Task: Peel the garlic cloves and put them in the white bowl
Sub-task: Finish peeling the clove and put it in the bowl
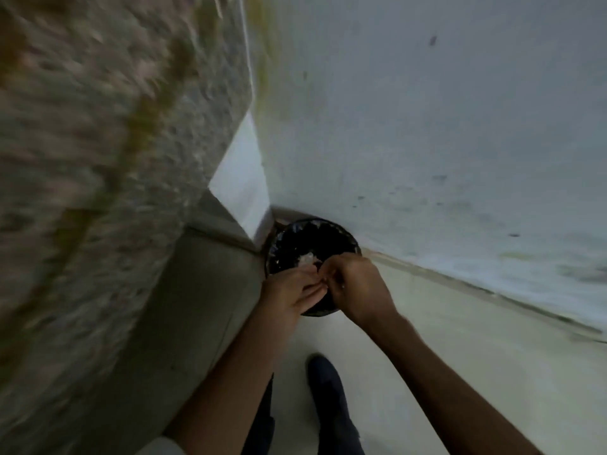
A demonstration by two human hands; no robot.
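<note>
Garlic peel (pixel 307 259), as best the blur allows, is the pale papery clump lying inside the black bin (pixel 345 235), just beyond the fingertips. No clove can be made out in either hand.

Nearest the camera, a dark trouser leg and shoe (pixel 323 379) stand on the pale floor (pixel 476 356), and the edge of a white sleeve (pixel 157 448) shows at the bottom. Two bare forearms reach forward from there and meet over the near rim of the bin.

The left hand (pixel 290 290) lies palm down with its fingers fairly straight and pressed together, pointing toward the right hand (pixel 356 284). The right hand's fingers curl down onto the left's fingertips. Whether they pinch anything there I cannot tell, as the contact spot is small and smeared.

The bin is round and lined with a glossy black bag whose edge folds over the rim, and the hands cover its near side. It stands on the floor in the corner, tight against the grey side panel (pixel 197 307) of the bench (pixel 98 126) on the left, with the white wall (pixel 427 126) behind.

The bench top is speckled stone, heavily motion-blurred, with a yellowish streak running across it. A white slab (pixel 244 178) fills the gap between the bench and the wall above the bin. A pale skirting strip (pixel 460 281) runs along the foot of the wall, which carries a few dark marks.
</note>
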